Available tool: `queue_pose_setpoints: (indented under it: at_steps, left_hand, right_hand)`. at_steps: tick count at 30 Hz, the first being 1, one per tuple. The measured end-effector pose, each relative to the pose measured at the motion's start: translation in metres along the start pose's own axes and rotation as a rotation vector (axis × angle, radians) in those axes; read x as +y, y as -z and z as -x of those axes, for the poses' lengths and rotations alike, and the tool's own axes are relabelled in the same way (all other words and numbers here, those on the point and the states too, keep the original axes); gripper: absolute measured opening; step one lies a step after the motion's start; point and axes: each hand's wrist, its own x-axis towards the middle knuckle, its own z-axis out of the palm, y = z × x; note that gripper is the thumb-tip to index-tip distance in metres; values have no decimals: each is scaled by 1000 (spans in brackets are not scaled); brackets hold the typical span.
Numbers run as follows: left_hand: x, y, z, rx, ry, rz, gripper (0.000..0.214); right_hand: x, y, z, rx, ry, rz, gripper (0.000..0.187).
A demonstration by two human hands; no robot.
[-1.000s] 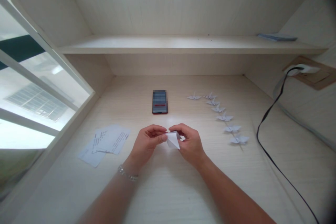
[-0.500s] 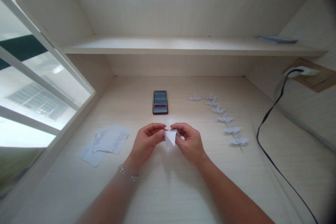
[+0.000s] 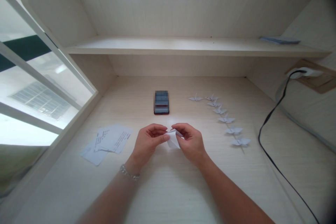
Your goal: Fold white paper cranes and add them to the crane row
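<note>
Between my hands is a small white folded paper, held above the light wooden desk. My left hand pinches its left side, the thumb lying on the front face near the top edge. My right hand grips the right side, with thumb and fingers closed on the paper; part of the fold is hidden behind them. To the right, several white paper cranes stand in a curved row. Left of my hands, a few white paper sheets with printed lines overlap on the desk.
A phone lies beyond my hands, its screen blurred. A black cable runs from a wall socket down the right side. Above the desk's back edge is a shelf with a flat bluish item on it.
My left thumb has slid further right onto the front of the paper. The paper has tilted, its lower tip now pointing more to the right. The view has shifted slightly.
</note>
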Motion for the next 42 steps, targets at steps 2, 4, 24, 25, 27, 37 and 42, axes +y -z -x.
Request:
queue_pose_setpoints:
  at_steps: [2,4,24,25,27,37,42]
  left_hand:
    - [0,0,-1,33,-4,24,27]
    - [0,0,-2,62,-6,38,27]
    - [-6,-5,-1,18,39,-92,24]
    - [-6,-5,-1,12,40,-90,24]
    - [-5,-6,-1,-13,40,-91,25]
    - [-4,-9,-1,47,-75,-119,31]
    - [-2,-11,1,66,-109,-135,28]
  right_hand:
    - [0,0,-2,1,-40,-34,22]
    - [0,0,-3,-7,-73,-57,18]
    - [-10,2,-6,-39,-207,-297,46]
    - [-10,1,-6,-41,-206,-276,47]
    - [-10,1,-5,-35,-196,-222,41]
    - [-9,0,-3,22,-116,-30,31]
    - [-4,-2,-3,96,-85,3,20]
